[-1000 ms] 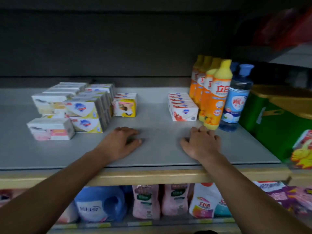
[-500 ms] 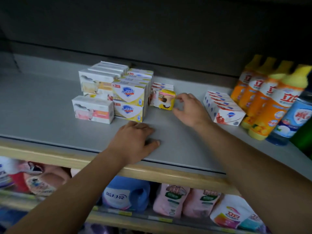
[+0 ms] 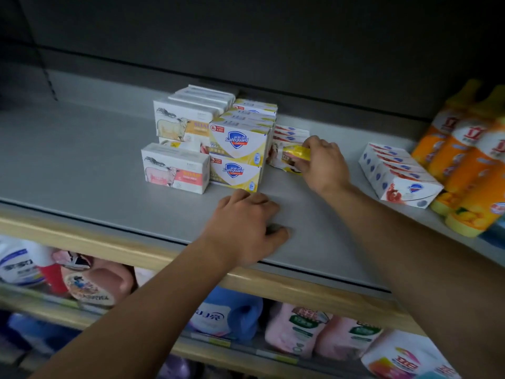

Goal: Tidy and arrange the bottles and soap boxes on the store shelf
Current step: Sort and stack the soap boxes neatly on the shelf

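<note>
On the grey shelf [image 3: 82, 165] stands a cluster of soap boxes: white sheep-print boxes [image 3: 176, 168], stacked yellow-white Safeguard boxes [image 3: 237, 144], and a small yellow-and-white soap box [image 3: 287, 157] just to their right. My right hand [image 3: 322, 162] is shut on that small box, which is tilted. My left hand [image 3: 246, 228] rests palm down on the shelf near the front edge and holds nothing. A row of white Safeguard boxes with red print [image 3: 396, 173] lies further right, beside orange bottles with yellow caps [image 3: 470, 165].
The shelf's wooden front lip [image 3: 136, 250] runs across below my hands. The lower shelf holds a blue detergent jug [image 3: 226, 315], pink refill pouches [image 3: 297, 329] and other packs. A dark back panel [image 3: 246, 36] closes the shelf behind the boxes.
The view has swung left. My right hand has travelled from the shelf front to the small yellow box and gripped it, tilting it. My left hand stays flat on the shelf.
</note>
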Demonstrator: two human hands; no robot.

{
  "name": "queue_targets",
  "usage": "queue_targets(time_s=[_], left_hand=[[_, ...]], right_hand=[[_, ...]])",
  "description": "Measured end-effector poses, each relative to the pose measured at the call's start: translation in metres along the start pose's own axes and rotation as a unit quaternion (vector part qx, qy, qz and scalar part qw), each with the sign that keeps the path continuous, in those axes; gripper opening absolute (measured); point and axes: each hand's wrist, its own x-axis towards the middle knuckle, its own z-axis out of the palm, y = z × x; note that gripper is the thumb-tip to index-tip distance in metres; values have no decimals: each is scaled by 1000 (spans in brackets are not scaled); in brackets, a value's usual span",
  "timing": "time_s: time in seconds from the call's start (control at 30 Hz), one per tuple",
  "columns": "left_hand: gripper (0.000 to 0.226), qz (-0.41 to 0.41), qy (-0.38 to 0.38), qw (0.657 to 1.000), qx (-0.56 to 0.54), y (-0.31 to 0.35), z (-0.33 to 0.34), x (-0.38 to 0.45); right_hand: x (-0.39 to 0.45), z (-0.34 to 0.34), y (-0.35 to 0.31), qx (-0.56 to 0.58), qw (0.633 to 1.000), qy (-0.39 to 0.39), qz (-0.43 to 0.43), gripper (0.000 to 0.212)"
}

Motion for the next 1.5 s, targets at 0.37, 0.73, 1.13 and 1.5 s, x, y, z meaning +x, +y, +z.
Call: queue_targets(time_s=[0.37, 0.73, 1.13, 1.5], left_hand=[[71, -35, 60, 944, -322, 28, -21, 3], [40, 97, 204, 938, -261, 69, -4, -4], [46, -133, 51, 838, -527, 57, -7, 11], [68, -121, 3, 801, -586, 62, -15, 5]], right_hand=[[-136, -81, 14, 301, 950, 83, 5, 38], [-174, -90, 26, 483, 870, 47, 82, 47], [-175, -85, 20, 350, 935, -51, -9, 93], [-172, -97, 18, 399, 899, -97, 152, 48]])
